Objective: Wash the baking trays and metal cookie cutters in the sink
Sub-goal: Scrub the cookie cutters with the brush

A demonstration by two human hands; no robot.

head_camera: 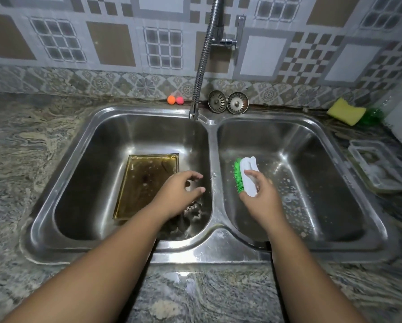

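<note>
Baking tray (pixel 146 183), one; brush (pixel 246 177), one

My right hand (pixel 258 192) grips a brush (pixel 246 177) over the sink's (pixel 209 250) right basin. My left hand (pixel 181 190) hovers, fingers loosely curled, above the tray's (pixel 146 180) edge.
</note>
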